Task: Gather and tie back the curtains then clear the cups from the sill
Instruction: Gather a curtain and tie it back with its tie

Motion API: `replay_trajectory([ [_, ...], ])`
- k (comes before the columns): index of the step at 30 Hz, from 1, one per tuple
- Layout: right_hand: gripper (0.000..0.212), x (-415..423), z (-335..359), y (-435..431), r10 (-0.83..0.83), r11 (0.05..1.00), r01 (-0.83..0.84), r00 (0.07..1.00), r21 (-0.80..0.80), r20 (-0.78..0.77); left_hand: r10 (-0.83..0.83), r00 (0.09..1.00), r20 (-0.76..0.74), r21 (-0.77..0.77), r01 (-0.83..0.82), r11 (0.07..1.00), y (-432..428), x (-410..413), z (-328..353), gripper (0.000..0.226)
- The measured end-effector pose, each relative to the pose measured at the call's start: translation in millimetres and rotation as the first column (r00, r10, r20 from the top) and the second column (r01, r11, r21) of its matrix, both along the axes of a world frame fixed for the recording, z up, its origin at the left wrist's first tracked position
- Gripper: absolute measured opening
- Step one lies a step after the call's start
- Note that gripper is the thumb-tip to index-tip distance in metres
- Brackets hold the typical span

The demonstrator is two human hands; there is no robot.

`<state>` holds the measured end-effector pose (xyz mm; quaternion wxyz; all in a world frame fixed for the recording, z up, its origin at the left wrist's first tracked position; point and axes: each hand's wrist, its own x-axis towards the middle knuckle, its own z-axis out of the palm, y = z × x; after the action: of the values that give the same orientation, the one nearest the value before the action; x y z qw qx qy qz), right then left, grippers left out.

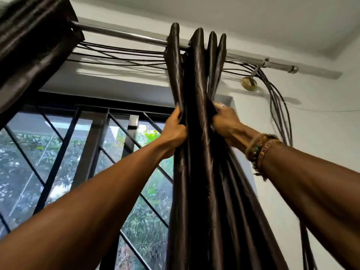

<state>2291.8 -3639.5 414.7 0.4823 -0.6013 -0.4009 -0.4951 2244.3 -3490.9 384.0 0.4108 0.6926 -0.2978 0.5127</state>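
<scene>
I have both hands up on the right-hand curtain point(196, 137), which hangs bunched in glossy dark folds just right of centre. My left hand point(175, 129) is clenched round the outer fold on its 9 o'clock side. My right hand point(224, 121) grasps the folds on the 3 o'clock side, fingers dug into the cloth and bracelets point(259, 149) at the wrist.

To do this step well, I judge I should squeeze the two grips toward each other and slide the heading along the rod point(120, 34) toward 3 o'clock. The pleats should stack evenly, and the loose cords point(124, 55) under the rod must not get snagged.

The curtain's long axis runs straight from 12 o'clock at the rod down to 6 o'clock, out of view below. The other curtain point(29, 47) sits bunched at 10 o'clock. Neither sill nor cups are in view, so I cannot place them.
</scene>
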Motion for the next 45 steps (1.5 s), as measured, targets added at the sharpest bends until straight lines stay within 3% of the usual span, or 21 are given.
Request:
replay_trajectory([
  [3,0.024,-47,14,36,0.035,0.982,-0.005,0.986,-0.186,0.162,-0.152,0.983,0.108,-0.153,0.167,0.974,-21,3,-7,0.054],
  [5,0.02,-51,18,30,0.099,0.967,-0.065,0.987,-0.246,0.129,-0.233,0.964,0.128,-0.217,0.256,0.942,-22,2,-13,0.038],
  [8,0.02,-23,9,13,0.192,0.976,-0.185,0.98,-0.117,0.045,-0.156,0.981,0.115,-0.237,0.18,0.955,-13,1,-21,0.03],
  [10,0.032,-15,-3,20,0.162,0.981,-0.154,0.985,-0.12,0.06,-0.025,0.994,0.109,-0.203,0.047,0.978,-14,-3,-21,0.036],
  [12,0.035,-22,-10,30,0.274,0.953,-0.271,0.962,-0.138,0.005,0.057,0.99,0.129,-0.2,-0.031,0.979,-13,-5,-21,0.035],
  [15,0.035,-23,-17,20,0.463,0.884,-0.467,0.872,0.014,-0.158,-0.125,0.99,0.072,-0.249,0.139,0.958,-12,-13,-31,0.016],
  [16,0.031,-24,-27,15,0.541,0.834,-0.55,0.805,0.038,-0.243,-0.19,0.981,0.036,-0.245,0.193,0.95,-11,-11,-37,0.021],
  [18,0.039,-19,-53,14,0.612,0.788,-0.592,0.725,0.168,-0.317,-0.25,0.967,-0.057,-0.221,0.232,0.947,-10,3,-58,0.06],
  [21,0.04,-14,-116,18,0.508,0.858,-0.43,0.791,0.281,-0.34,-0.238,0.966,-0.102,-0.262,0.204,0.943,-18,32,-111,0.091],
  [27,0.036,-4,-262,39,0.504,0.863,-0.438,0.703,0.253,-0.502,-0.153,0.969,-0.193,-0.362,0.074,0.929,-45,40,-245,0.123],
  [31,0.042,-19,-337,35,0.348,0.935,-0.332,0.793,0.124,-0.5,-0.145,0.945,-0.292,-0.359,0.032,0.933,-58,17,-309,0.111],
  [33,0.042,-27,-361,29,0.354,0.926,-0.364,0.745,0.101,-0.565,-0.118,0.915,-0.386,-0.342,-0.023,0.939,-59,11,-336,0.11],
  [35,0.036,-29,-375,23,0.279,0.952,-0.295,0.73,0.08,-0.624,-0.128,0.876,-0.465,-0.352,-0.05,0.935,-52,14,-360,0.124],
  [37,0.028,-20,-386,21,0.307,0.948,-0.271,0.641,0.167,-0.703,-0.142,0.859,-0.491,-0.344,-0.042,0.938,-45,13,-382,0.123],
  [40,0.042,-11,-398,12,0.168,0.979,-0.038,0.709,0.201,-0.685,-0.101,0.87,-0.483,-0.31,-0.062,0.949,-40,-2,-419,0.105],
  [43,0.069,-24,-408,2,0.235,0.949,-0.036,0.744,0.314,-0.625,-0.032,0.888,-0.46,-0.299,-0.12,0.947,-31,-7,-462,0.095],
  [45,0.062,-31,-417,-4,0.222,0.938,-0.036,0.827,0.344,-0.517,0.081,0.906,-0.416,-0.241,-0.196,0.95,-30,-10,-483,0.084],
])
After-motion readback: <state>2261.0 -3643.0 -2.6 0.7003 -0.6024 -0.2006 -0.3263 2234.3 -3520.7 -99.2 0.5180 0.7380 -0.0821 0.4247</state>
